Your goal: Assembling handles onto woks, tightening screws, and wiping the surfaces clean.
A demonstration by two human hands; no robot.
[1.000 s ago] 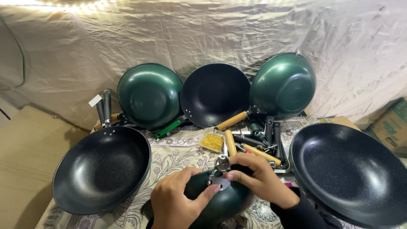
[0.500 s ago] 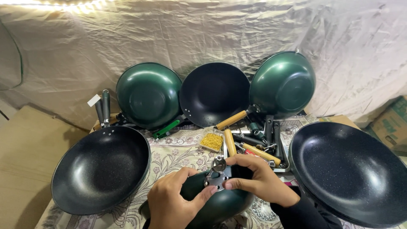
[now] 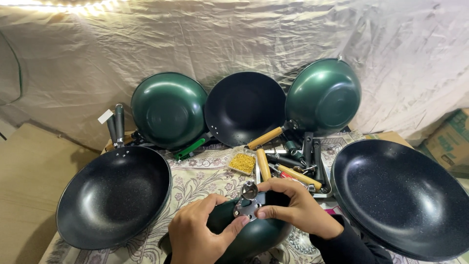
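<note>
Bracket (image 3: pixel 248 209) now sits flat on the upturned green pan (image 3: pixel 254 234), left hand (image 3: pixel 198 237) and right hand (image 3: pixel 293 210) pinching it there, so it looks seated.

Both hands, left hand (image 3: pixel 200 234) and right hand (image 3: pixel 293 210), pressing metal bracket (image 3: pixel 246 208) onto green wok (image 3: pixel 249 234)

Dark green wok (image 3: pixel 249 234): glossy, turned bottom-up, dome facing camera, low at centre of frame on floral cloth, between two large black pans. Small silver metal bracket (image 3: pixel 247 208): flat plate with rivet holes and rounded upright loop, sits against wok's upper rim, touching green surface, pinched at both sides by fingertips.
</note>
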